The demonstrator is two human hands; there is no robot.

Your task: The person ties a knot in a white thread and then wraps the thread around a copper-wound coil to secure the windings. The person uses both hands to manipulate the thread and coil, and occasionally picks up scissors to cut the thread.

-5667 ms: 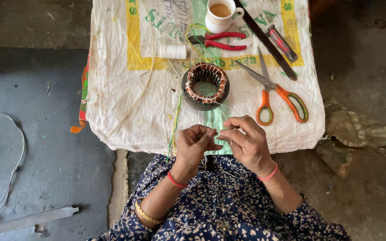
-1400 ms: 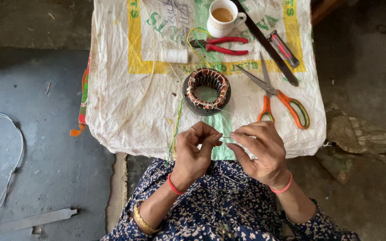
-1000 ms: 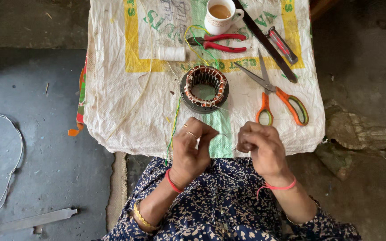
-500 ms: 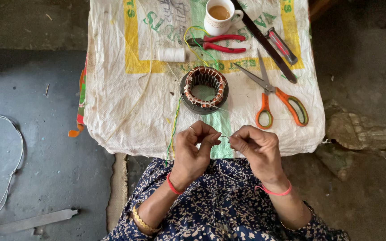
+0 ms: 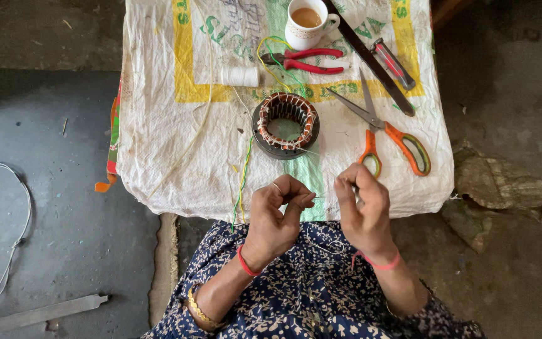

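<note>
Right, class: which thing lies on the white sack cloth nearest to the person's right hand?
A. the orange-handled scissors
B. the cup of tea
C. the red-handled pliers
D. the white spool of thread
A: the orange-handled scissors lie just above the right hand, while the cup, spool and pliers sit farther up the white sack cloth.

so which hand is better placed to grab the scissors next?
Right, probably. The right hand sits just below the orange-handled scissors, near their handle loops. The left hand is farther off, below the wound stator ring, and both hands pinch something fine between them.
</note>
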